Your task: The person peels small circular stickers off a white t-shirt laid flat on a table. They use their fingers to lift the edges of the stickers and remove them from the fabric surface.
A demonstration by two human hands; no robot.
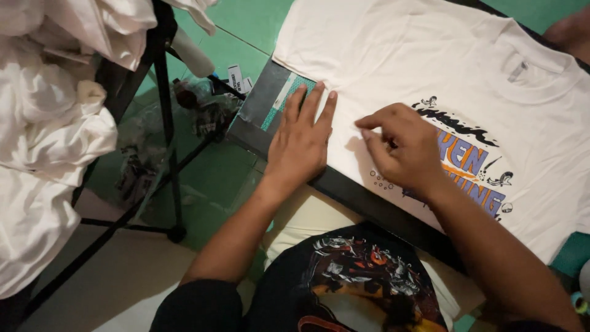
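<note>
A: Starting at the left, what's there?

B: A heap of white garments piled on a black metal rack, over a green floor. None of it is near the hands.

A: And the left hand?

B: The left hand lies flat and released, fingers spread, pressing the lower edge of the white printed T-shirt onto the dark tabletop. It grasps nothing.

A: The right hand?

B: The right hand sits just beside it, fingers curled, pinching at the fabric near the blue and orange print.

A: Which step is this, would you say?

B: I judge it to be smoothing or squaring the shirt, which lies face up across the tabletop. The next move probably calls for the left palm to pin the hem while the right draws the cloth taut without skewing the print.
</note>
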